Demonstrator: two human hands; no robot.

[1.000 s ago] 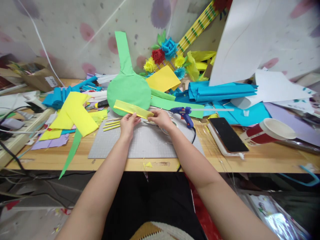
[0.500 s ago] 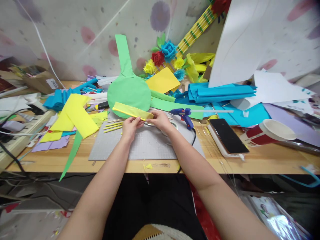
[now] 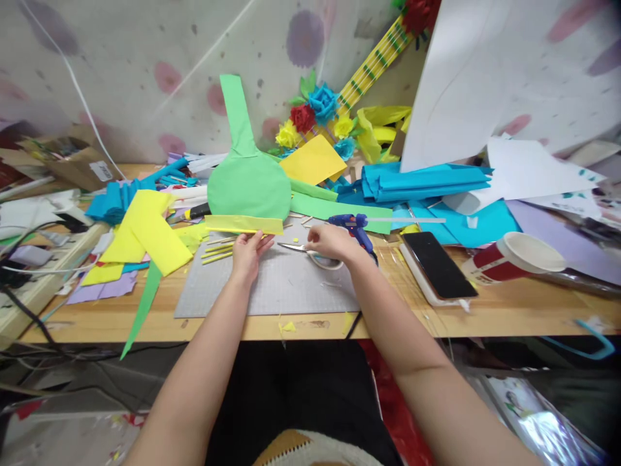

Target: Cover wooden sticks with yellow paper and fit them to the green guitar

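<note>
My left hand (image 3: 248,254) pinches the lower edge of a yellow crepe-paper strip (image 3: 245,224), which has a narrow rolled or folded edge along the bottom. The strip lies level in front of a round green paper-covered piece (image 3: 248,184). My right hand (image 3: 330,242) is closed over a pair of scissors (image 3: 292,247) on the grey cutting mat (image 3: 286,291); the blades point left, and my fingers hide part of the rest. A pale ring (image 3: 326,261) shows beneath that hand. Several yellow-wrapped sticks (image 3: 217,251) lie left of my left hand.
A blue glue gun (image 3: 356,226) lies just beyond my right hand. Farther right are a phone (image 3: 439,265) and a paper cup (image 3: 517,257). Yellow paper (image 3: 158,226) lies at the left, blue crepe rolls (image 3: 427,181) at the back right. Paper flowers (image 3: 323,101) stand behind.
My right hand has let go of the yellow strip and moved right and down to the scissors. The left hand still holds the strip, now turned more level.
</note>
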